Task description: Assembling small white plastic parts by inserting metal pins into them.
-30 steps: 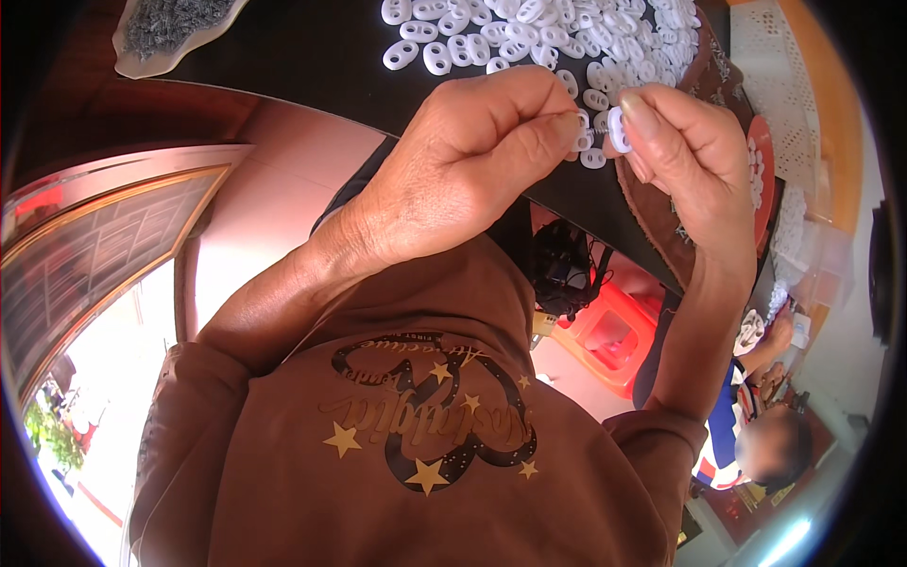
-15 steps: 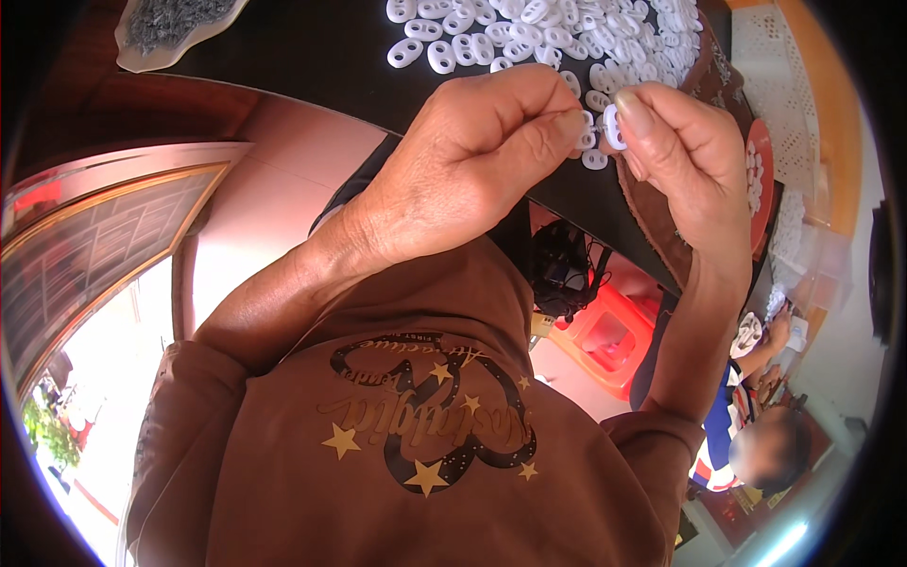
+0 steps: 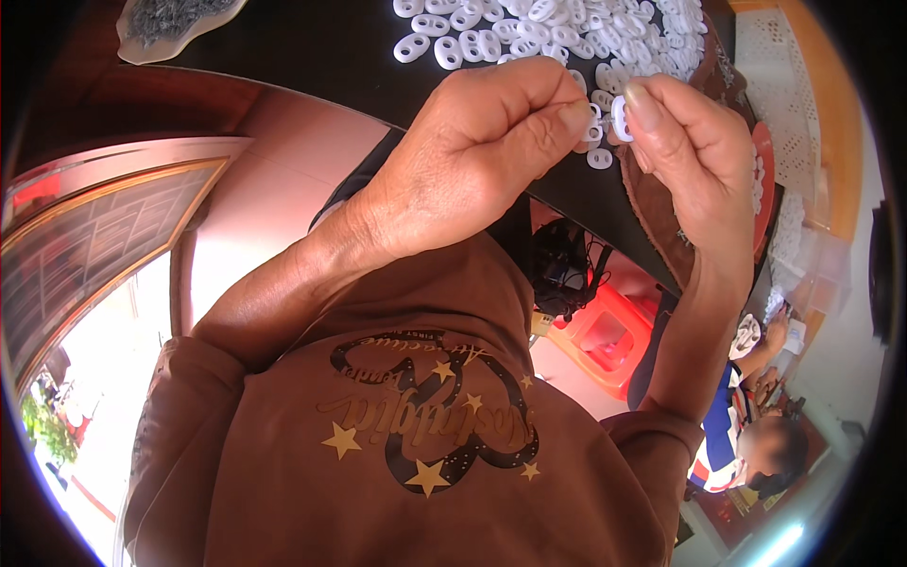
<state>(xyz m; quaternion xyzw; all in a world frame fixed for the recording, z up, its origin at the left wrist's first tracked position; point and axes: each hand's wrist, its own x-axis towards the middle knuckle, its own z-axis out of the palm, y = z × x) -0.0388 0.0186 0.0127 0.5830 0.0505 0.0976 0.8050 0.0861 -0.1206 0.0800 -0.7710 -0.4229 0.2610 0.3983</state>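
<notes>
Pinches a two-hole white cord-lock piece [image 3: 594,122] between thumb and forefinger of the left hand [image 3: 501,146] and a second white piece [image 3: 620,119] in the right hand [image 3: 697,156], just beyond the near edge of the black tabletop [image 3: 312,71]. Shows, farther in, heaped oval pieces [image 3: 565,36]; toward the left, a cream tray [image 3: 142,53] of small grey parts [image 3: 175,17].

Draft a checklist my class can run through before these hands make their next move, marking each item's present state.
1. Left hand holding a white two-hole piece: ok.
2. Right hand holding a second white piece: ok.
3. Small grey part between them seated at both ends: cannot tell, too small.
4. One hand free: not ok, both occupied.
5. Loose white pieces on the table: ok.
</notes>
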